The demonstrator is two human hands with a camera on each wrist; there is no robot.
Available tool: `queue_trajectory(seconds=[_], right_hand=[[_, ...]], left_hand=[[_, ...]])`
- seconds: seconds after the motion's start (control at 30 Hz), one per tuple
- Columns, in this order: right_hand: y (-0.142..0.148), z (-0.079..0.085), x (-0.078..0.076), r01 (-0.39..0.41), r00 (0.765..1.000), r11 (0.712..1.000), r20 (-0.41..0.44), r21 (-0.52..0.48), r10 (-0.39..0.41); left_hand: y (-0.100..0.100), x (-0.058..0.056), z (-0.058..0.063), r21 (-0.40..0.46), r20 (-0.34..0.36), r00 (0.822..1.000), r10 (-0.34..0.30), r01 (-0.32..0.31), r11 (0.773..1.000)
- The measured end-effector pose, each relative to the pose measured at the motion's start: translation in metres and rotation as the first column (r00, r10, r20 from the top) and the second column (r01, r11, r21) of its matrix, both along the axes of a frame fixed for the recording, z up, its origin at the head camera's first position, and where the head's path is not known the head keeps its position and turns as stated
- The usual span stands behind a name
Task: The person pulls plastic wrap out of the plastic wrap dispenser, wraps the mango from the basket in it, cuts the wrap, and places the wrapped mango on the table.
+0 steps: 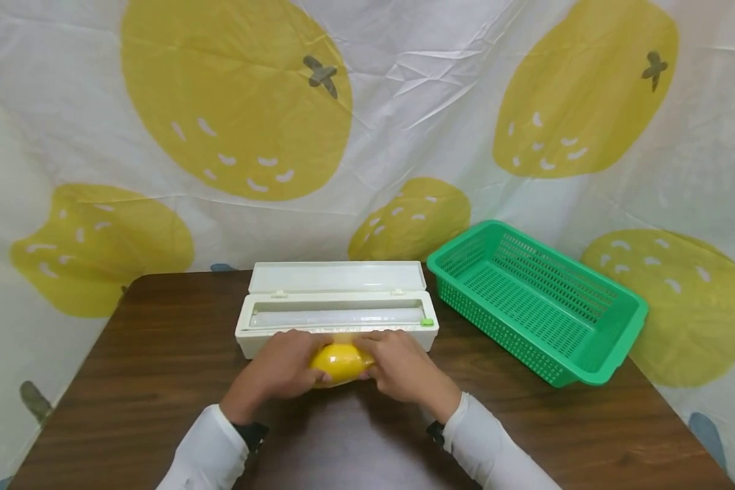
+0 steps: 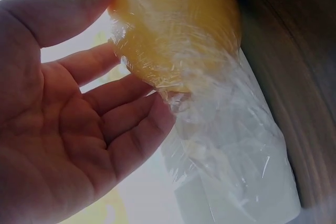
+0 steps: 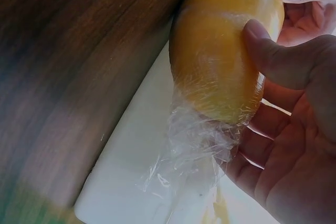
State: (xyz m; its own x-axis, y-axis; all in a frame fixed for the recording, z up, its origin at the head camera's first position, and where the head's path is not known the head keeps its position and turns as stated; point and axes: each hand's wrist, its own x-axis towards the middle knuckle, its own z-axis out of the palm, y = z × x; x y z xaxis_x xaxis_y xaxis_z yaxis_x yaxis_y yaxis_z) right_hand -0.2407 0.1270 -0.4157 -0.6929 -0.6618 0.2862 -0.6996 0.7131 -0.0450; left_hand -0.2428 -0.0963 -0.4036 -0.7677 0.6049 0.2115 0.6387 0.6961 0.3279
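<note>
A smooth yellow oval fruit (image 1: 339, 362), covered in clear cling film (image 2: 220, 135), is held between both hands in front of the cling film dispenser. My left hand (image 1: 284, 365) grips its left end, thumb on the near side and fingers behind. At the other end, my right hand (image 1: 404, 371) holds it the same way, its thumb (image 3: 278, 59) pressing on the wrapped surface. Loose film bunches and trails off the fruit's ends in both wrist views. Behind the hands, the white dispenser (image 1: 245, 323) has its lid (image 1: 337, 277) raised, showing the film roll (image 1: 337, 318).
A green perforated basket (image 1: 633, 327) stands at the right rear of the brown wooden table (image 1: 159, 354). On the dispenser's right edge sits a small green slider (image 1: 427, 322). A lemon-print cloth (image 1: 404, 129) hangs behind the table.
</note>
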Motion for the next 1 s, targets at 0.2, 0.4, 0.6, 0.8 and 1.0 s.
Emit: queue_trajectory(seconds=[0.2,0.4,0.6,0.8,1.0], right_hand=[[0.0,0.003,0.001,-0.007,0.999,1.0,0.031,0.0,0.007],[0.001,0.006,0.001,-0.017,0.999,1.0,0.027,0.02,0.017],[0.001,0.009,0.001,0.002,0.998,0.999,0.057,0.05,-0.004],[0.003,0.007,0.003,-0.011,0.994,1.0,0.105,0.014,0.009],[0.005,0.013,0.008,-0.002,0.999,0.997,0.042,-0.074,0.005]], left_hand=[[-0.002,0.0,-0.001,0.025,0.022,0.998,0.052,-0.052,0.998],[0.007,0.014,0.007,0.037,-0.077,0.989,0.126,-0.124,0.992],[0.022,0.026,0.006,-0.137,-0.321,0.939,0.124,-0.176,0.975],[0.024,0.023,-0.005,-0.146,-0.408,0.907,0.102,-0.176,0.974],[0.017,0.021,0.003,-0.08,-0.36,0.929,0.09,-0.127,0.989]])
